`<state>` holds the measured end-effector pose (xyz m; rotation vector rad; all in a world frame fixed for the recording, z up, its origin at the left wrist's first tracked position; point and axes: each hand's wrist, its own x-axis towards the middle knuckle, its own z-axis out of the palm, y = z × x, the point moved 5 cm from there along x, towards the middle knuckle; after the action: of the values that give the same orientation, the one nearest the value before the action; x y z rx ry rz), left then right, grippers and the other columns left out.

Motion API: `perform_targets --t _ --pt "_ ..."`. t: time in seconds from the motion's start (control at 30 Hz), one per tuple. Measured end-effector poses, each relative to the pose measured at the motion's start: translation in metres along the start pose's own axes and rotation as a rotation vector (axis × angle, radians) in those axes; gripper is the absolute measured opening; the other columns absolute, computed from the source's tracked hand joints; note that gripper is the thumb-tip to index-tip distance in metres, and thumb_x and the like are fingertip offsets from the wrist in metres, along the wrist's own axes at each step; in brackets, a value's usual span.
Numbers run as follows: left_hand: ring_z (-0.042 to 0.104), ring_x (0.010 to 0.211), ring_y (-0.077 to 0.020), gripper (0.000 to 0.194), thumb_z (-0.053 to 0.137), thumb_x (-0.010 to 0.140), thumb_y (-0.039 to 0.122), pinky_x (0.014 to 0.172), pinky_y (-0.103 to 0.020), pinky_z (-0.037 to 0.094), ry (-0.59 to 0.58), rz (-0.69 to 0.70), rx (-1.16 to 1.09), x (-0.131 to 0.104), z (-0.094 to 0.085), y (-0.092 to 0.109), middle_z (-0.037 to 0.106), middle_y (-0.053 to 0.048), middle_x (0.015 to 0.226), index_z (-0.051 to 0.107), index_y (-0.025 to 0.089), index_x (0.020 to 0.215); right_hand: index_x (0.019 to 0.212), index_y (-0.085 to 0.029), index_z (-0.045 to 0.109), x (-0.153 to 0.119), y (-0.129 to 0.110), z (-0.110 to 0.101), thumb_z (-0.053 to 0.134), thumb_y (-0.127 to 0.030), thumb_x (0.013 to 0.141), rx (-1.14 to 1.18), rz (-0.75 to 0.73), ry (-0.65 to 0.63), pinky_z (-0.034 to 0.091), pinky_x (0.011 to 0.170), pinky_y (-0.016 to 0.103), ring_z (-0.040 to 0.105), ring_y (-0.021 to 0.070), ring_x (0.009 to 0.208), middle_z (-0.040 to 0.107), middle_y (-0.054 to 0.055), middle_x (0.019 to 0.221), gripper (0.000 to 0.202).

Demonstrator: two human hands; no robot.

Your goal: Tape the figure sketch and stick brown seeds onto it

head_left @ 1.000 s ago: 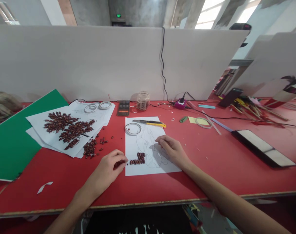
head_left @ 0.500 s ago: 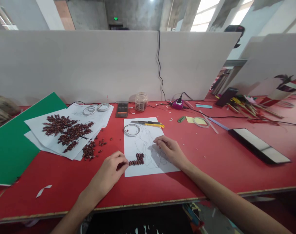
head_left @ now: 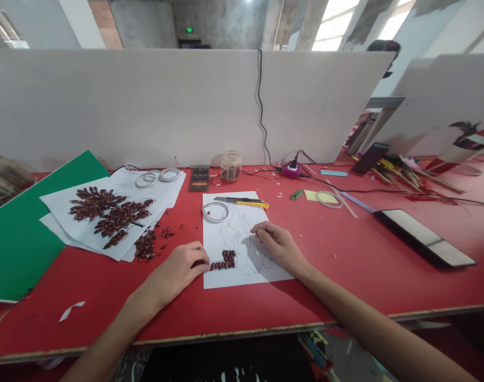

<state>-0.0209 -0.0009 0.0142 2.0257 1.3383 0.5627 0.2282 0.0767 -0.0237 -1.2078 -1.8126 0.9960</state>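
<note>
A white sheet with a pencil drawing (head_left: 242, 228) lies on the red table. Reddish-brown seeds (head_left: 228, 259) sit in short rows on its lower left part. My left hand (head_left: 186, 265) is at the left end of the lower row, thumb and fingers bent towards each other; whether a seed is between the fingertips is hidden. My right hand (head_left: 276, 241) rests on the right part of the sheet, fingers curled, with nothing visible in them. Loose seeds (head_left: 145, 245) are piled left of the sheet, beside papers bearing a seed-covered picture (head_left: 118, 212).
A yellow cutter (head_left: 250, 203) and a wire coil (head_left: 215, 212) lie on the sheet's top. Behind stand a jar (head_left: 231, 166) and a calculator (head_left: 199, 179). A green board (head_left: 23, 249) is at left, a dark-framed tablet-like object (head_left: 425, 239) at right.
My left hand has shifted slightly, its fingers a little flatter over the left end of the seed row. My right hand stays in place.
</note>
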Motion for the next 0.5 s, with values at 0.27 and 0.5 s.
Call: perform_targets --t 0.27,0.5 --pt "0.061 0.076 -0.0163 0.023 0.059 0.094 0.024 0.074 -0.029 0.046 -0.172 0.137 0.055 0.021 -0.008 0.002 0.064 -0.004 0.086 0.069 0.018 0.074 0.098 -0.020 0.068 0.000 -0.002 0.000 0.049 -0.045 0.098 -0.017 -0.006 0.000 0.036 0.055 0.027 0.047 0.0142 0.061 0.061 0.001 0.078 0.031" --pt "0.061 0.081 -0.0187 0.020 0.078 0.077 0.032 0.069 -0.027 0.044 -0.207 0.038 0.119 0.036 -0.015 -0.006 0.064 -0.001 0.091 0.066 0.019 0.087 0.098 -0.020 0.068 0.000 -0.003 0.000 0.049 -0.045 0.097 -0.022 -0.010 0.006 0.038 0.059 0.028 0.056 0.0176 0.072 0.062 0.003 0.080 0.031"
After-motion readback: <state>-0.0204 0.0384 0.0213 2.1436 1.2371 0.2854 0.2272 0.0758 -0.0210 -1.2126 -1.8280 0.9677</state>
